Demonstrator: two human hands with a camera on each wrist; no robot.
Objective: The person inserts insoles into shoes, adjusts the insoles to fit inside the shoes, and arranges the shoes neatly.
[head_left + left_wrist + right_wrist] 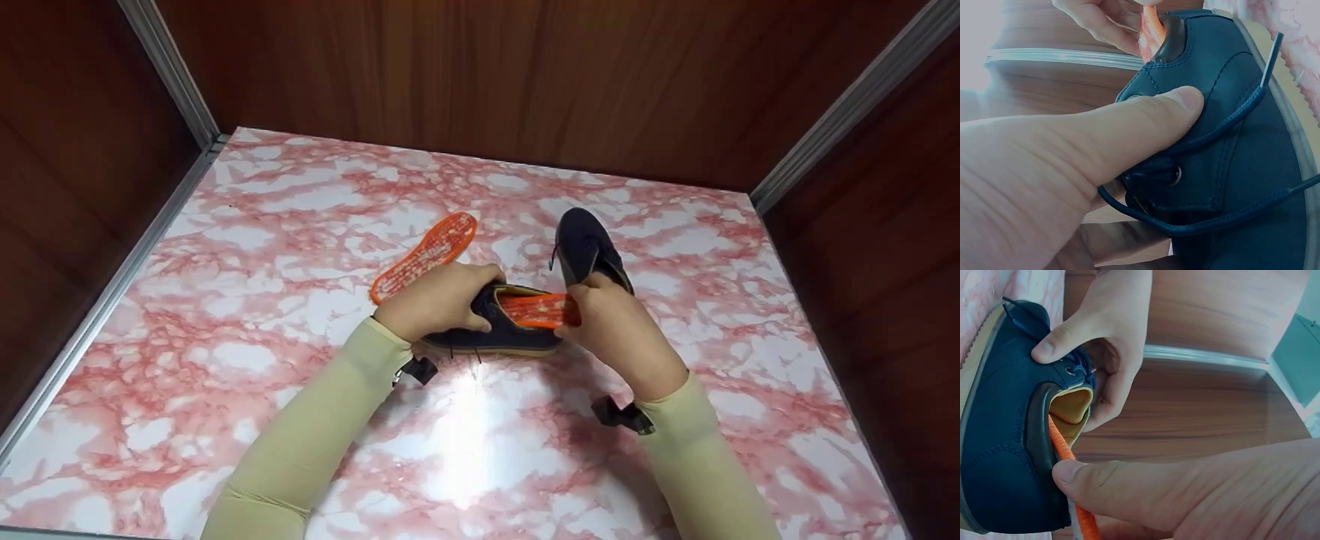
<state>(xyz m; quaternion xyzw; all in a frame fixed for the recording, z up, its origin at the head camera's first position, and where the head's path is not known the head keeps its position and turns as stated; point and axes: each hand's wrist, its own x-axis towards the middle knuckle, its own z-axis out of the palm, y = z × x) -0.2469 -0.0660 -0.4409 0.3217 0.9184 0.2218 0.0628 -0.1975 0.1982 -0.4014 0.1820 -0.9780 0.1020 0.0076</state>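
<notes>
1. Two hands are at the navy shoe (517, 342), mid-table: the left hand (441, 298) grips its forefoot, and the right hand (622, 330) pinches the orange insole (529, 309), lying partly in its mouth. A second insole (427, 255) and second shoe (577, 229) lie beyond.
2. Left wrist: the thumb presses beside the laces (1230, 226). The upper looks light and pliable, the sole stiffer; the laced part seems a sound hold.
3. Right wrist: the insole looks thin and bendy, best held by its heel edges; the lower fingers are mostly hidden, so their exact placing is uncertain.
</notes>
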